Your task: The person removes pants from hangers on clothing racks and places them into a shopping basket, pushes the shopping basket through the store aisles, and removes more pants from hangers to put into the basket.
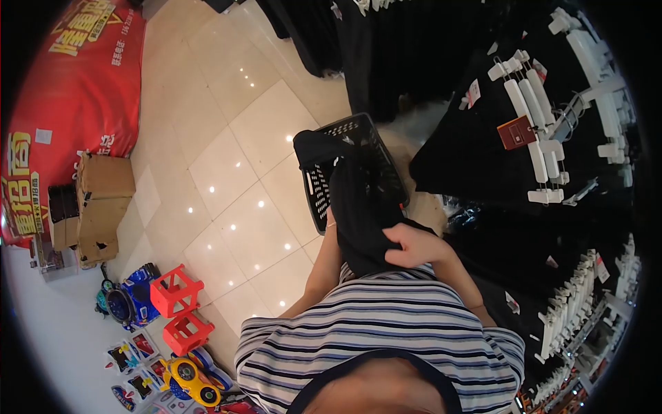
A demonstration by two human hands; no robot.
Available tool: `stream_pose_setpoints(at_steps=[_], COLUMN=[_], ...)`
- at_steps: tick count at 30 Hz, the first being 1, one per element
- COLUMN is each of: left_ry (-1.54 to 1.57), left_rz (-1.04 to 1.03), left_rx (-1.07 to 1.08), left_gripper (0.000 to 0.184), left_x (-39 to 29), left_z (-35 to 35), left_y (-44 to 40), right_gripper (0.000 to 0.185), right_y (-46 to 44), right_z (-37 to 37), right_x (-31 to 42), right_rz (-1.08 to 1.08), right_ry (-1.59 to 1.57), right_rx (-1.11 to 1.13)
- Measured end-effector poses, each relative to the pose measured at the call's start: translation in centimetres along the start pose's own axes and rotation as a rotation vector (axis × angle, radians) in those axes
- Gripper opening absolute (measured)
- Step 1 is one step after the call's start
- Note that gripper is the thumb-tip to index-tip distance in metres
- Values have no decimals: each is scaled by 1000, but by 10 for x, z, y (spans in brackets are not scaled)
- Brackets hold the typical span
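A long black garment (358,207) hangs in front of my striped shirt, and its far end droops over the rim of a black plastic basket (386,152). My right hand (416,246) is closed at the garment's right side, with thumb and fingers curled against the cloth. On the other side, my left hand (332,215) reaches in beneath the garment; the wrist shows, but the cloth covers the fingers. More dark cloth lies inside the basket, which stands on the tiled floor just ahead of me.
Racks of black clothes on white clip hangers (531,103) line the right side. To the left are cardboard boxes (103,200), red plastic stools (178,293), a yellow toy (193,379) and a red printed sheet (96,83). Pale floor tiles (227,172) run between.
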State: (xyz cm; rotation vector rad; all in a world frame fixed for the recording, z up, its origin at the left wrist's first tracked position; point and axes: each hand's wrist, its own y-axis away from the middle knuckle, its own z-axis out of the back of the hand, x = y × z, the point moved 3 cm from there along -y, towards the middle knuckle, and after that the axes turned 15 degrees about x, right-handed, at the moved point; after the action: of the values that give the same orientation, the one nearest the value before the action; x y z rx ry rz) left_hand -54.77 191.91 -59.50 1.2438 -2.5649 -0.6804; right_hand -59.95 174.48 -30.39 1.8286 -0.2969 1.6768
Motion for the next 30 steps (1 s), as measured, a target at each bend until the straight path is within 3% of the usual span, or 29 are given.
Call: stream_pose_setpoints(at_steps=[1, 4, 5, 6, 7, 8, 10, 11, 15, 17, 18, 19, 21, 23, 24, 25, 26, 27, 28, 30], left_ry=[-28, -200, -299, -385, -498, -610, -750, -785, -852, -921, -1271, -1624, -2182, -2303, -2359, -2402, -2265, -2260, -2250, -2422], left_rz=[-48, -239, -353, -471, -661, -719, -833, -839, -807, -808, -914, -1015, -1113, -860, -886, -910, -938, -872, -808, -634], left_rx=[-30, -206, -245, -282, -278, -238, -180, -129, 119, 219, 239, 257, 269, 776, 923, 1078, 1069, 1108, 1149, 1139], left_gripper=[37, 33, 31, 30, 23, 23, 27, 30, 36, 32, 29, 25, 19, 49, 42, 34, 30, 31, 33, 48], left_x=[-6, -29, -37, -44, -48, -47, -38, -36, -32, -27, -24, -19, 1, 17, 40, 62, 82, 94, 105, 127], left_z=[5, 11, 11, 2, -29, -57, -113, -130, -193, -217, -226, -233, -264, -228, -261, -295, -309, -310, -311, -322], left_y=[-1, 7, 12, 20, 33, 43, 60, 69, 100, 119, 129, 135, 138, 104, 108, 112, 111, 106, 104, 108], right_gripper=[7, 22, 17, 23, 23, 23, 24, 25, 25, 30, 33, 51, 69, 79, 85, 89, 92, 90, 66, 40], right_y=[3, 22, 31, 37, 44, 47, 34, 29, 3, 3, 6, 10, 26, 37, 47, 60, 70, 76, 86, 102], right_z=[-1, 6, 7, 10, 19, 27, 35, 37, 41, 39, 37, 37, 30, 17, 12, 10, 8, 4, 3, 3], right_x=[-4, -30, -33, -51, -81, -106, -115, -118, -152, -134, -118, -96, -19, 25, 43, 60, 69, 66, 61, 34], right_rz=[-41, 103, 222, 182, -34, -250, -65, 31, 61, -83, -154, -5, 394, 654, 780, 520, 243, 255, 254, 351], right_ry=[36, -199, -387, -544, -418, -288, -406, -463, -272, -46, 68, -155, -571, -490, -440, -142, 147, 132, 154, 35], right_rx=[29, -188, -411, -473, -546, -609, -683, -718, -673, -705, -721, -629, -496, -496, -500, -627, -741, -891, -1011, -1225])
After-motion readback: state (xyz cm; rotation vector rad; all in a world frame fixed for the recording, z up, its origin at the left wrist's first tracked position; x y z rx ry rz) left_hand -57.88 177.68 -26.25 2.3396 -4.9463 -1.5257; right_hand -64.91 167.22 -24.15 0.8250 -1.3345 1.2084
